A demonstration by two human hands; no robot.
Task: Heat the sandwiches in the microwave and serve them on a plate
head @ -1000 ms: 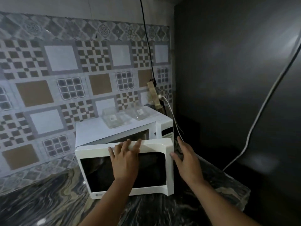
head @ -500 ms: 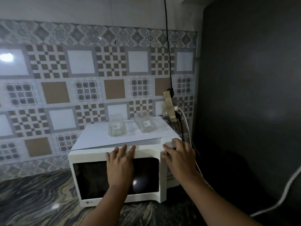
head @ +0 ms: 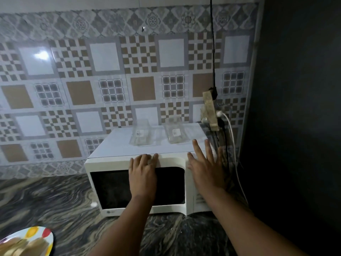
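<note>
1 microwave (head: 136, 182), 2 hands flat on it: left hand (head: 143, 174), right hand (head: 204, 169).

Your microwave (head: 147, 182) sits on the counter (head: 46, 200) against the tiled wall (head: 92, 80), with your left hand (head: 143, 174) flat on its door and your right hand (head: 204, 169) over the panel to the right. Two clear containers (head: 141, 134) stand side by side on its top, a power strip (head: 210, 109) hanging behind its right rear corner. At the near left edge lies a plate (head: 44, 237), holding what may be the sandwiches (head: 22, 246).
</note>
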